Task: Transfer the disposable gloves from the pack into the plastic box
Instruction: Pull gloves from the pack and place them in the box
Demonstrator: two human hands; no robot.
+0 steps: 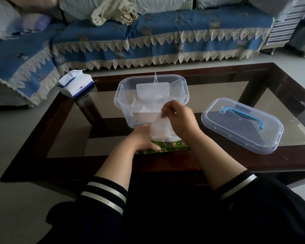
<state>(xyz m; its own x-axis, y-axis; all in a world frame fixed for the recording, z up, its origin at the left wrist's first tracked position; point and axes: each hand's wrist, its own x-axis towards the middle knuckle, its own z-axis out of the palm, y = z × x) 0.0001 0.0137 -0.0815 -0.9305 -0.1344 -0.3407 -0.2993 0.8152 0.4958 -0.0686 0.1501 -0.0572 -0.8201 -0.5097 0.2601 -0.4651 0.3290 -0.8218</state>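
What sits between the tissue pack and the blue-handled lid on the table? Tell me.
The open plastic box with gloves inside stands between the tissue pack and lid, seen in the head view.

Plastic box (pixel 123 95): clear, smooth, glossy plastic. Lid (pixel 243 127), right: same clear plastic, with an opaque blue plastic handle (pixel 243 117). Glove (pixel 161 127): thin, translucent, crinkled film. Pack (pixel 169 147), near: glossy printed green wrapper. Table (pixel 165 162): dark polished wood frame around smooth, reflective glass panels. Tissue pack (pixel 76 85), far left: soft white paper in a white-and-blue wrapper. Sofa cover (pixel 165 32), far: matt blue cloth with beige lace trim.
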